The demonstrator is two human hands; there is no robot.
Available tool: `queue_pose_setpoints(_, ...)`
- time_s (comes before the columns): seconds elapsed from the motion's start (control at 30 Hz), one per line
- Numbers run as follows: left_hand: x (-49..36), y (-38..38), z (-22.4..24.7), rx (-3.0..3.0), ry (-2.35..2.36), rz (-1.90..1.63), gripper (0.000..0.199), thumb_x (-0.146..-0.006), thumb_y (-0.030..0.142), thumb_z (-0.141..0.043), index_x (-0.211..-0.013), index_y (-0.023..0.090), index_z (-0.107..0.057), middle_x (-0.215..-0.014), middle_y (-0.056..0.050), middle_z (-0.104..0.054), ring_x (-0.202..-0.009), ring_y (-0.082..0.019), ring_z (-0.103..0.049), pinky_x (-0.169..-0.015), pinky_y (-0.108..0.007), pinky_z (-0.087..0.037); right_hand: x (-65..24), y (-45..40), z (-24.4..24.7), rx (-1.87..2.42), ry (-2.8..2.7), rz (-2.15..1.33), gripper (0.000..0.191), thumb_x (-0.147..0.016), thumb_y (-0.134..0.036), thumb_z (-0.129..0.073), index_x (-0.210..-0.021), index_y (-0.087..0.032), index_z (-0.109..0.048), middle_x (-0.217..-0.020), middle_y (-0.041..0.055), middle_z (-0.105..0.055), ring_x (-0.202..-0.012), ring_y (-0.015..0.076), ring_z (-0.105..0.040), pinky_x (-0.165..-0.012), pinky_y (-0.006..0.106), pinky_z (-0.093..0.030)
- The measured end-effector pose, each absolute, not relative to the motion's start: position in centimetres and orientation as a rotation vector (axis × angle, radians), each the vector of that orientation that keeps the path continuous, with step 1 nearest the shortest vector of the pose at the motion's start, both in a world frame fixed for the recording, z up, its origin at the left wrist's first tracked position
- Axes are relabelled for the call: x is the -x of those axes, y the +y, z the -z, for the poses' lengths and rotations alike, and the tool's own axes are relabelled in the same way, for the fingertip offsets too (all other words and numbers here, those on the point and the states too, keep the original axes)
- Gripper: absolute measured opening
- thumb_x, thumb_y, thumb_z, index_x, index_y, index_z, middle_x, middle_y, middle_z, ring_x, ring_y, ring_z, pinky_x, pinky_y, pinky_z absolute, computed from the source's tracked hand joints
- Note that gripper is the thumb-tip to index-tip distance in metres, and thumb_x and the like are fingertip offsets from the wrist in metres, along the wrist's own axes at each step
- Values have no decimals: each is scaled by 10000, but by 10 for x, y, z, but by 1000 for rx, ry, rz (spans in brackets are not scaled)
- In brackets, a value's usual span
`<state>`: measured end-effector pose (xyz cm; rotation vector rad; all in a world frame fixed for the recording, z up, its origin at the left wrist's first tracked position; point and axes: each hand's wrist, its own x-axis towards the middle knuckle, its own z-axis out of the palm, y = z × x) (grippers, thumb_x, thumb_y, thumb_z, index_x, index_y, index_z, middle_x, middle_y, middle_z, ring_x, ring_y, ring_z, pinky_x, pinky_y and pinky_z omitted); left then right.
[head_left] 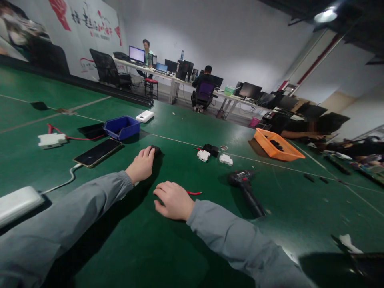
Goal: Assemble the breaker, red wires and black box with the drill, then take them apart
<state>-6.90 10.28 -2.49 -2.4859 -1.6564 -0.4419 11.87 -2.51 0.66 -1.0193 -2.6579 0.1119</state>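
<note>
My left hand [141, 165] is closed on a small black block [155, 150] at the middle of the green table; its fingers cover most of the block. Just to the right and nearer to me, my right hand [174, 201] hovers over or rests on the tabletop, fingers loosely curved and thumb apart, with nothing visible between them. A short red wire [195, 193] sticks out from behind that hand; its other end is hidden. Beyond it lie a white module [203, 155], a second white module [226, 160] and black parts [211, 149].
A black power screwdriver [247, 192] lies to the right, before an orange bin [277, 148] with black parts. On the left are a blue bin [122, 127], a phone [98, 153] cabled to a white power bank [19, 205], and a wired white module [52, 140]. A co-worker's arm [295, 135] rests far right.
</note>
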Motion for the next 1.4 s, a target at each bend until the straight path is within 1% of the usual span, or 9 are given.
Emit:
queue_pose_setpoints(0.07,68,104,18,2482,-1667,415,731,-747,91,-450,-1463,48,-309,-1484,-222,-343,-1307,-354,-382,-987,-462,-467,-105,-27,-5,989,-2606,-128,380,-913,-338,-537,-1234,-135,-529,-1283,140,-573,-1159,254,-510,-951,390,-436)
queue_pose_setpoints(0.13,68,106,14,2474,-1671,382,697,-750,101,-450,-1437,47,-342,-1456,-223,-366,-1259,-349,-423,-962,-459,-477,-96,-27,-6,994,-2559,-126,479,-904,-350,-559,-1309,-114,-464,-1366,159,-520,-1247,263,-459,-1008,408,-411)
queue_pose_setpoints(0.33,68,112,16,2492,-1708,314,723,-782,124,-432,-1491,117,-291,-1490,-214,-316,-1272,-366,-412,-964,-513,-450,-66,-33,-9,800,-2616,-48,503,-933,-437,-534,-1319,-127,-447,-1315,131,-569,-1287,247,-444,-1091,387,-352)
queue_pose_setpoints(0.53,68,114,18,2532,-1805,248,782,-782,125,-431,-1531,147,-209,-1533,-209,-251,-1326,-377,-368,-985,-526,-431,-33,-23,0,864,-2640,23,557,-920,-525,-525,-1260,-84,-512,-1292,183,-573,-1256,290,-467,-1080,427,-363)
queue_pose_setpoints(0.67,68,113,20,2528,-1807,263,781,-779,105,-435,-1529,140,-219,-1539,-213,-240,-1328,-380,-366,-987,-520,-440,-19,-8,8,929,-2677,-38,646,-905,-589,-517,-1287,-68,-509,-1369,212,-523,-1286,324,-439,-1086,480,-354)
queue_pose_setpoints(0.83,67,113,25,2513,-1727,304,778,-778,62,-415,-1527,141,-218,-1527,-208,-245,-1305,-377,-382,-973,-498,-459,-14,0,17,956,-2678,-140,787,-888,-681,-459,-1369,-58,-445,-1389,209,-519,-1287,328,-460,-1086,467,-358)
queue_pose_setpoints(1.03,68,119,26,2595,-1703,286,846,-728,42,-452,-1530,149,-204,-1524,-200,-229,-1285,-378,-401,-985,-496,-462,-16,1,19,908,-2656,-115,742,-892,-683,-444,-1297,-67,-520,-1325,173,-574,-1247,311,-486,-1093,431,-353)
queue_pose_setpoints(1.27,70,120,25,2639,-1681,367,886,-672,30,-468,-1519,142,-232,-1518,-197,-242,-1294,-381,-383,-1004,-529,-458,-18,-1,14,902,-2676,-96,678,-903,-625,-479,-1284,-67,-522,-1332,186,-564,-1257,322,-473,-1071,475,-378)
queue_pose_setpoints(1.4,72,122,26,2665,-1631,370,864,-686,16,-440,-1517,118,-229,-1516,-207,-225,-1311,-381,-365,-1011,-531,-450,-18,-2,13,906,-2687,-84,668,-910,-615,-472,-1277,-60,-533,-1350,188,-544,-1272,325,-452,-1080,472,-366)
